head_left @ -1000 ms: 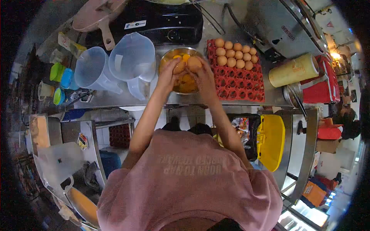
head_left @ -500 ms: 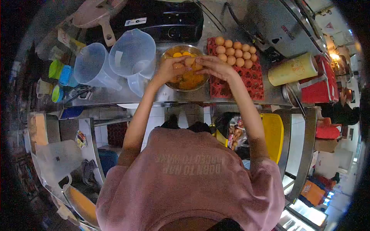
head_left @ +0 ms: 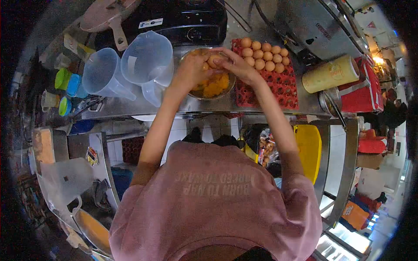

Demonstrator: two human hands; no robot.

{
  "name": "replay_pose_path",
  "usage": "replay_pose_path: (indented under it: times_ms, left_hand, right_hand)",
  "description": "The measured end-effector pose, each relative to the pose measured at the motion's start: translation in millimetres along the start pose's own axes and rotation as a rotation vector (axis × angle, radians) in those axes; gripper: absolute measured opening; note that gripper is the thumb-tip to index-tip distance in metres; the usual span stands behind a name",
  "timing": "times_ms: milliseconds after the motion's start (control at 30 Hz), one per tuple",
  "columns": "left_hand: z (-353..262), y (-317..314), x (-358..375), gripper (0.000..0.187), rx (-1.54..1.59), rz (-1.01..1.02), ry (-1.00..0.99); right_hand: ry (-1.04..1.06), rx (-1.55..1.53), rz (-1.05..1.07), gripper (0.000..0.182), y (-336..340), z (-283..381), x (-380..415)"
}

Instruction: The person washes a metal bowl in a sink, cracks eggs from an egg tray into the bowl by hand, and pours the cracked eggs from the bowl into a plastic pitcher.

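A brown egg is held between my two hands, over the far part of a round metal bowl. My left hand is closed around the egg's left side, its fingers partly hiding it. From the right, my right hand grips the same egg with its fingertips and thumb. Orange-yellow egg yolks lie in the bowl below. Right of the bowl is a red egg tray, with several brown eggs in its far rows and bare cups nearer me.
Two translucent plastic jugs stand left of the bowl. Behind it is a black stove, with a pan at its left. A yellow cylinder lies on the right, beside a red bag. The metal counter's edge runs in front.
Both hands have shifted slightly away from me with the egg. My left hand has turned and closed in more around it, and my right fingers now bend over the egg.
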State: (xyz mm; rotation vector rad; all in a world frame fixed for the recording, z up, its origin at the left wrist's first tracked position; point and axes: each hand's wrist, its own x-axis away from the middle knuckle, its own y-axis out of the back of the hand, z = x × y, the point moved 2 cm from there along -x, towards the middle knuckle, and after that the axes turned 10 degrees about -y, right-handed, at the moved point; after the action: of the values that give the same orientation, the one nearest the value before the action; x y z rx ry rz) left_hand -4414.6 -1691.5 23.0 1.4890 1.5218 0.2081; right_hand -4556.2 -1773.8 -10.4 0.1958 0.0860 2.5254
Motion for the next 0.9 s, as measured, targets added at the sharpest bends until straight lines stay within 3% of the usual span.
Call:
replay_pose_path:
  times_ms: [33, 67, 100, 167, 233, 267, 367, 433, 500, 567, 667, 700, 767, 833, 900]
  left_hand:
    - [-16, 8, -4, 0.047, 0.001, 0.067, 0.037]
    - [-26, 13, -7, 0.048, 0.002, 0.135, 0.072]
    - [-23, 9, -8, 0.049, -0.009, 0.084, 0.053]
    - [-10, -6, -6, 0.054, -0.028, -0.018, 0.012]
    - [6, -11, 3, 0.050, 0.204, -0.124, 0.139]
    - [13, -12, 6, 0.048, 0.319, -0.177, 0.203]
    - [18, -21, 25, 0.037, 1.135, -0.350, 0.736]
    - [37, -33, 41, 0.032, 1.286, -0.396, 0.817]
    - [43, -38, 50, 0.030, 1.404, -0.442, 0.862]
    - [41, -41, 53, 0.030, 1.491, -0.487, 0.863]
    - [29, -35, 50, 0.030, 1.548, -0.533, 0.893]
    - [23, -31, 47, 0.030, 1.535, -0.559, 0.881]
    - [10, -20, 42, 0.030, 1.506, -0.595, 0.869]
    - [-5, -2, 36, 0.030, 1.463, -0.548, 0.797]
    - [-13, 14, 33, 0.030, 1.451, -0.477, 0.730]
  right_hand:
    - [-0.037, -0.195, -0.016, 0.036, -1, -11, 1]
    - [0.011, -0.124, -0.045, 0.036, -2, -16, 5]
    - [0.059, -0.054, -0.075, 0.035, -2, -21, 10]
    - [0.062, -0.265, -0.130, 0.035, 0, -31, 23]
    - [-0.022, -0.825, -0.166, 0.036, 2, -40, 44]
    - [-0.006, -0.863, -0.222, 0.036, 6, -44, 63]
    - [-0.003, -0.848, -0.400, 0.040, 21, -58, 144]
    - [-0.115, -0.801, -0.677, 0.044, 28, -85, 207]
    - [-0.360, -0.690, -0.973, 0.048, 27, -103, 262]
    - [-0.500, -0.163, -1.141, 0.043, 29, -147, 302]
    - [-0.777, 0.935, -0.974, 0.044, 44, -194, 334]
    - [-0.784, 0.608, -0.967, 0.041, 25, -137, 301]
    - [-0.536, -0.425, -0.655, 0.035, -8, -107, 245]
    - [-0.434, -0.766, -0.459, 0.042, -50, -78, 182]
    - [-0.477, -0.862, -0.266, 0.049, -69, -63, 124]
